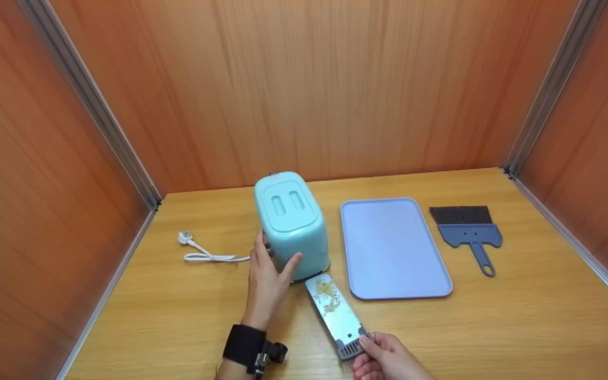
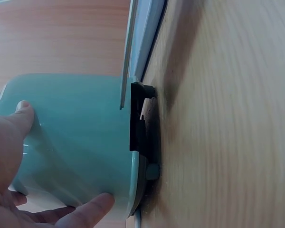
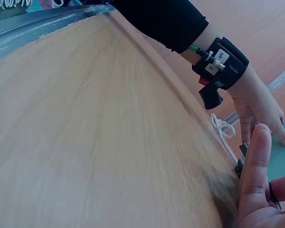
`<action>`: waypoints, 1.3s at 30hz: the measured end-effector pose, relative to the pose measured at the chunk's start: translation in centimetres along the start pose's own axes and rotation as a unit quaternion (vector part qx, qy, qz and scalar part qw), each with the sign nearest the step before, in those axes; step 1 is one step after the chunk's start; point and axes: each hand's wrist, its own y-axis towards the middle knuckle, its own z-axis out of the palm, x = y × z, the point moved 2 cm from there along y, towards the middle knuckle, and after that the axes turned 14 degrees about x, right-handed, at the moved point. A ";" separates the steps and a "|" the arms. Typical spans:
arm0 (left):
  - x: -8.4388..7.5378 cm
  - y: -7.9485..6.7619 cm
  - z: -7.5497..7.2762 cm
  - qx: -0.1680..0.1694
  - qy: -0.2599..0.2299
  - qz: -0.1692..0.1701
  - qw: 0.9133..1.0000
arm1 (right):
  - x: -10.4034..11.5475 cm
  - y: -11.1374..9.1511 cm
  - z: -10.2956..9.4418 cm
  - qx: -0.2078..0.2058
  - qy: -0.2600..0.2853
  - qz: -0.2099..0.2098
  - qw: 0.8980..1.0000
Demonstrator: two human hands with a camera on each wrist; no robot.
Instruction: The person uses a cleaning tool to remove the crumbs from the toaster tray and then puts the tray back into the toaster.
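Observation:
A mint-green toaster with a lid over its top stands upright near the middle of the table. My left hand holds it at the near left corner, thumb on the front face and fingers along the side. Between thumb and fingers, my right hand pinches the grey slotted end of a long, shiny crumb tray. Yellowish crumbs lie on the tray's far half. In the left wrist view, the tray's thin edge is outside the toaster, beside the dark slot at its base.
A lilac rectangular tray lies right of the toaster. Beyond it is a grey-blue hand brush with dark bristles. The toaster's white cord and plug lie on the left. Wood-patterned panels enclose the table's back and sides.

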 end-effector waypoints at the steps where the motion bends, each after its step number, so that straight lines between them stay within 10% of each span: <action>1: 0.0 0.0 0.0 0.000 0.001 -0.003 1.000 | 0.2 -0.1 0.0 0.001 0.003 -0.003 1.000; 29: -3.9 -3.5 0.3 -0.040 0.080 0.007 0.996 | 4.7 -1.8 -2.7 -0.067 0.028 -0.031 0.997; 39: -5.7 -4.0 1.4 0.064 0.036 0.103 0.992 | 6.5 -2.2 -3.6 -0.114 0.051 -0.068 0.990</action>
